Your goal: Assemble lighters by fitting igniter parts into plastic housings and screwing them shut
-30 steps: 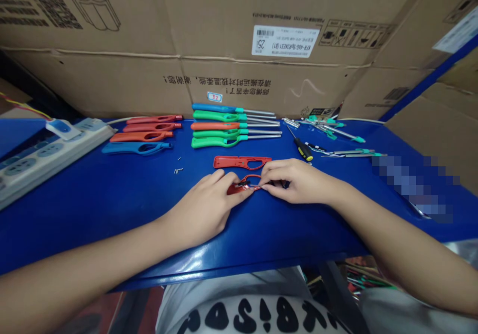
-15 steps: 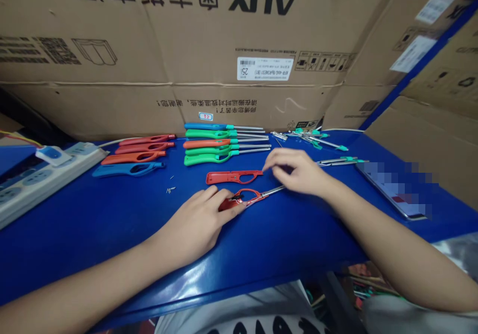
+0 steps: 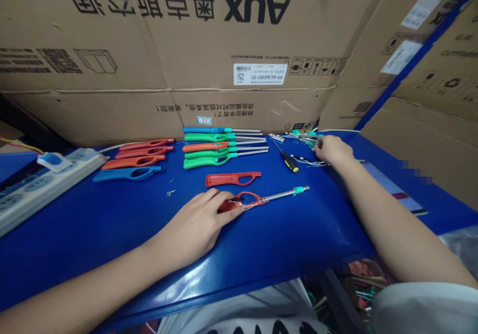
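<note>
My left hand [image 3: 203, 219] is closed round the handle of an opened red long-neck lighter [image 3: 251, 199], its thumb and fingers over the inner parts. The lighter's metal tube points right and carries a green sleeve near its tip. Just beyond it lies a loose red handle half [image 3: 233, 178]. At the back right, my right hand [image 3: 333, 151] has its fingers pinched at a heap of green-ended metal parts [image 3: 303, 136]; what sits between the fingertips is too small to tell. Close to that hand are a yellow-and-black screwdriver [image 3: 289, 161] and some thin wired parts [image 3: 311, 163].
Several lighters with metal tubes [image 3: 207, 162] lie in a row at the back middle. Left of them are red, orange and blue handle pieces [image 3: 129, 173]. Tiny pins [image 3: 171, 193], a white power strip [image 3: 56, 174] and a phone [image 3: 396, 187] share the blue table. Cardboard [image 3: 164, 75] walls the back.
My right hand has moved right and back, from beside the lighter's tube to the green-ended parts. The screwdriver and tube tip are now uncovered. My left hand keeps its hold.
</note>
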A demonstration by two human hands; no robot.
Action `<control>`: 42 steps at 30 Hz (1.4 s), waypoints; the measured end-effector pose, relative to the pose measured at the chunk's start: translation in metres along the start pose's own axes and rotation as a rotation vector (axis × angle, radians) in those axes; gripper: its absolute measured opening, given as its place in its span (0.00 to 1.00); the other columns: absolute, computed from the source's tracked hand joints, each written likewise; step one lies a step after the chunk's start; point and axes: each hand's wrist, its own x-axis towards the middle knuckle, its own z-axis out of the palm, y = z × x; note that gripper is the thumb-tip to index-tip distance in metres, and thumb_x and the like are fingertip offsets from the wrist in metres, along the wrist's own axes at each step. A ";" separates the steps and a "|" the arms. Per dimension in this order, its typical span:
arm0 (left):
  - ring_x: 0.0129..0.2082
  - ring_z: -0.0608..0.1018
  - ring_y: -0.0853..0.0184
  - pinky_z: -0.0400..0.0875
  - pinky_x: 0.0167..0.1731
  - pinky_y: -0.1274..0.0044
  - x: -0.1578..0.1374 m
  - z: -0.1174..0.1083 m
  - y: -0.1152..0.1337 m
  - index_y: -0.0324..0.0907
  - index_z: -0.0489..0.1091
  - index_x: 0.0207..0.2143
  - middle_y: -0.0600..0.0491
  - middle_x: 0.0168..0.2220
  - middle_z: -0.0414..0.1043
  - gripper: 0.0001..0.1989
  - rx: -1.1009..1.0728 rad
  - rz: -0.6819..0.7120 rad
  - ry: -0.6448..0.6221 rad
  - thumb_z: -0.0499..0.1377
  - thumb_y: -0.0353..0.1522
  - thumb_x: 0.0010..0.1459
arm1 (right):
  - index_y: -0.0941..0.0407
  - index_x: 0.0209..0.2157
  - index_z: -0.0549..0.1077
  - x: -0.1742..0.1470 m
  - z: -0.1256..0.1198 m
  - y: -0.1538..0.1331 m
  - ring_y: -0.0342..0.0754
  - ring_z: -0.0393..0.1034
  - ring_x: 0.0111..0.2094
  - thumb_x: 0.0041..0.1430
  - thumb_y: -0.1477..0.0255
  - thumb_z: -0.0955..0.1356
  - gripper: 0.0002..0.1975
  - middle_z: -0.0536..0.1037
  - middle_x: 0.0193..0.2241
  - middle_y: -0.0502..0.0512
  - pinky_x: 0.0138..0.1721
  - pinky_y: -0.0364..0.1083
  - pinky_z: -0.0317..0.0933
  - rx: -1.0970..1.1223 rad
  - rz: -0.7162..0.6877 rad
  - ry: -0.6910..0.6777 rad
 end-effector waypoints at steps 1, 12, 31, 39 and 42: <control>0.52 0.72 0.54 0.74 0.49 0.61 0.000 0.000 0.000 0.50 0.65 0.65 0.44 0.58 0.67 0.28 -0.004 0.001 0.006 0.51 0.22 0.65 | 0.56 0.35 0.79 0.000 0.000 0.000 0.61 0.76 0.44 0.60 0.71 0.69 0.06 0.80 0.41 0.64 0.35 0.50 0.65 0.000 0.006 0.004; 0.52 0.75 0.54 0.76 0.49 0.61 -0.002 0.000 0.001 0.46 0.70 0.61 0.43 0.56 0.70 0.22 -0.052 0.003 0.073 0.50 0.26 0.68 | 0.57 0.38 0.78 0.001 0.003 0.001 0.61 0.75 0.45 0.61 0.69 0.68 0.08 0.78 0.47 0.66 0.36 0.50 0.64 0.026 -0.028 0.027; 0.55 0.74 0.57 0.71 0.55 0.61 0.003 0.001 0.001 0.44 0.64 0.59 0.47 0.56 0.73 0.19 -0.272 -0.165 0.129 0.58 0.31 0.66 | 0.56 0.39 0.74 -0.069 0.005 -0.055 0.48 0.68 0.35 0.62 0.63 0.71 0.11 0.76 0.39 0.56 0.38 0.46 0.61 0.379 -1.077 -0.221; 0.53 0.75 0.59 0.72 0.55 0.64 0.004 0.002 0.000 0.42 0.69 0.54 0.47 0.52 0.74 0.15 -0.379 -0.204 0.137 0.58 0.29 0.65 | 0.56 0.33 0.72 -0.078 -0.006 -0.058 0.47 0.68 0.34 0.66 0.68 0.67 0.08 0.74 0.34 0.55 0.37 0.46 0.60 0.446 -1.160 -0.137; 0.52 0.75 0.60 0.72 0.54 0.65 0.004 0.001 0.000 0.41 0.69 0.53 0.47 0.51 0.74 0.14 -0.406 -0.206 0.139 0.58 0.28 0.65 | 0.56 0.34 0.73 -0.092 -0.009 -0.064 0.47 0.70 0.36 0.67 0.68 0.68 0.08 0.75 0.35 0.55 0.41 0.46 0.63 0.552 -1.256 -0.225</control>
